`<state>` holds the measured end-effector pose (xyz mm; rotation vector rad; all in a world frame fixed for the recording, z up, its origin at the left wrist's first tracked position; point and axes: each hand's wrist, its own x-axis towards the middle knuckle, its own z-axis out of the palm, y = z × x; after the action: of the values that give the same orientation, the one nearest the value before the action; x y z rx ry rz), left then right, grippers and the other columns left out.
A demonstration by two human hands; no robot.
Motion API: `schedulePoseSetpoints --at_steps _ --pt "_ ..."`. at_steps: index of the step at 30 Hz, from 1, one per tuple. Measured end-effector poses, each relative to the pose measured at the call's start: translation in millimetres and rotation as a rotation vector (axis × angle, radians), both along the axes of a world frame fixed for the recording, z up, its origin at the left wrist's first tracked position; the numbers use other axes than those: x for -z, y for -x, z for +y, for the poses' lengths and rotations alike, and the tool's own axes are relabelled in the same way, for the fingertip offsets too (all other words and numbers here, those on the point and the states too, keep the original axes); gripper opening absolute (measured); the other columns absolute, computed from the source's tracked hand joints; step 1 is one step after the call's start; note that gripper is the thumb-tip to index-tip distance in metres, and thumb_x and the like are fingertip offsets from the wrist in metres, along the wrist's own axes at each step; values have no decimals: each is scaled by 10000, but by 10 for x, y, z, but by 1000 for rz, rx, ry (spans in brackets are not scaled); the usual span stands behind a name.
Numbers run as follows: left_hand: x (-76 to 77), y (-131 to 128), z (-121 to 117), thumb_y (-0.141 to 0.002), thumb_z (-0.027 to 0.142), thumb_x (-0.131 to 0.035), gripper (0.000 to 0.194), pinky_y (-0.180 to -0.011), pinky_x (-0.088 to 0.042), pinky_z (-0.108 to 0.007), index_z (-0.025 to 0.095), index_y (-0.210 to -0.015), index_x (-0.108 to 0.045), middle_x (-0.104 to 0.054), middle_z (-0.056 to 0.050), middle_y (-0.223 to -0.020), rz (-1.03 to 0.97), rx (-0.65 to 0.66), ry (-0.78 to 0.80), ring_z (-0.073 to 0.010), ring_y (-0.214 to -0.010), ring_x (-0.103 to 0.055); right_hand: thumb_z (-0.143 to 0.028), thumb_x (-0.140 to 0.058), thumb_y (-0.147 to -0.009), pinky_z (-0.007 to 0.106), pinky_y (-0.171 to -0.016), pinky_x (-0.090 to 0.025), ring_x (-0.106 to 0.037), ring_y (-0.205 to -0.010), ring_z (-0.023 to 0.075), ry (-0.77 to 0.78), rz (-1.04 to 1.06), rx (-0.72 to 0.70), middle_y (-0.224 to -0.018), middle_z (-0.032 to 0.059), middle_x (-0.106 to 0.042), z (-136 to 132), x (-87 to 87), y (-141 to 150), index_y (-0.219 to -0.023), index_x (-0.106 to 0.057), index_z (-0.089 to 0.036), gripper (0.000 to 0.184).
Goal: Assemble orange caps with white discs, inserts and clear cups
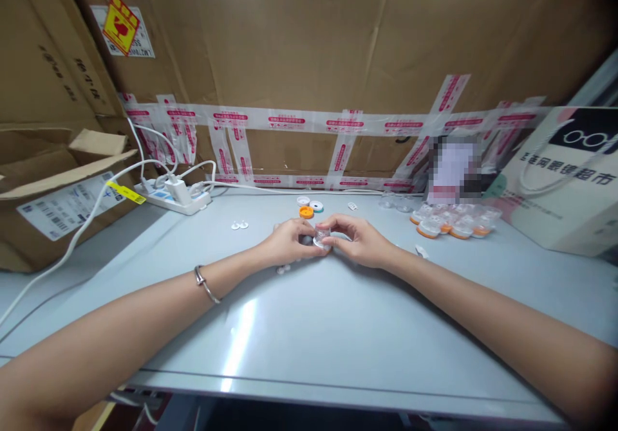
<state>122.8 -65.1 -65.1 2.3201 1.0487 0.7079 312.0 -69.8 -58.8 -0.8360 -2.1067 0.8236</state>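
Both hands meet over the middle of the table around a small clear plastic dome (322, 234) with a white base. My left hand (290, 240) grips its left side between thumb and fingers. From the right, my right hand (356, 239) pinches the same dome, fingers at the top and thumb low. Just behind the hands lie an orange ring-shaped base (306, 212), a white one (303, 201) and a white-and-teal one (316, 206). Small white pieces (282, 269) lie partly hidden under my left hand, and two white discs with pegs (239, 225) sit farther left.
Several clear domes with orange and white bases (456, 220) are grouped at the right, beside a paper bag (560, 186). A white power strip (178, 196) with cables and an open carton (62, 206) stand left. A large taped cardboard box (290, 45) forms the back.
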Motion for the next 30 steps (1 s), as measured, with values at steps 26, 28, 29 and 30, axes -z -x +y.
schedulePoseSetpoints --at_steps 26,28,29,30 --pt "-398 73 -102 -790 399 -572 303 -949 -383 -324 205 -1004 -661 -658 -28 -1039 -344 57 180 -199 -1022 -564 -416 -569 -800 366 -902 -463 -649 -855 172 737 662 94 -898 60 -668 -320 -152 123 -925 -516 -206 250" --pt "-481 72 -152 -790 391 -574 289 -941 -390 -335 199 -986 -664 -659 -31 -1013 -350 73 149 -203 -1014 -563 -369 -580 -804 350 -924 -463 -649 -896 171 806 709 6 -922 58 -675 -415 -198 171 -906 -535 -202 201" --pt "-511 66 -177 -784 387 -584 287 -937 -394 -334 196 -982 -664 -657 -33 -1009 -352 78 141 -203 -1013 -562 -347 -586 -804 341 -937 -460 -645 -915 167 823 742 -9 -939 55 -673 -451 -212 191 -905 -543 -200 184" --pt "-534 57 -202 -775 383 -596 288 -932 -398 -329 195 -983 -663 -655 -33 -1011 -356 81 138 -202 -1013 -560 -326 -591 -802 331 -949 -457 -639 -930 161 830 776 -8 -951 53 -671 -479 -221 205 -904 -550 -197 169"
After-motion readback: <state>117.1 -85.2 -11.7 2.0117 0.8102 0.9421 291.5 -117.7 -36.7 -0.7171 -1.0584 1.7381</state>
